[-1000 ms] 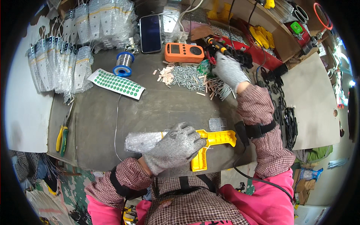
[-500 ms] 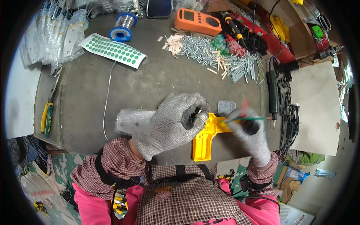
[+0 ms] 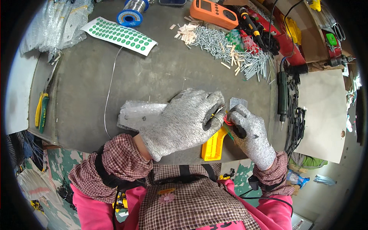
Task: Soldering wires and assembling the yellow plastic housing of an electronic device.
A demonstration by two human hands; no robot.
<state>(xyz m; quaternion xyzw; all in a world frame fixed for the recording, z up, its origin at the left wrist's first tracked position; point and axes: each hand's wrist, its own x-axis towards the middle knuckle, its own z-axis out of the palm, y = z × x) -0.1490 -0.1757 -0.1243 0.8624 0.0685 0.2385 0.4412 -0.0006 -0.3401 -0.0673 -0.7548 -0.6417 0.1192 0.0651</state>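
Note:
In a grey knit glove, my left hand (image 3: 186, 120) is closed in a pinch above the yellow plastic housing (image 3: 212, 148). A small piece with a bit of yellow shows at its fingertips; its kind is hidden. My right hand (image 3: 251, 132), gloved too, is closed on thin wires right beside the left fingertips. A red wire (image 3: 228, 121) curves between the two hands, and a green wire (image 3: 230, 134) hangs below it. The housing lies on the table with its hollow side up, its upper part covered by my hands. Under my left hand lies a clear bubble-wrap bag (image 3: 140, 115).
A small clear plastic piece (image 3: 238, 102) lies just beyond my right hand. Farther off are screws (image 3: 214, 41), an orange meter (image 3: 214, 13), a sheet of green stickers (image 3: 120, 35) and a solder spool (image 3: 132, 13). An electric screwdriver (image 3: 282, 94) is at right, pliers (image 3: 42, 111) at left.
My right hand has come in toward my left fingertips. The wires, stretched out to the right before, are now bunched between the hands. The whole view has shifted slightly.

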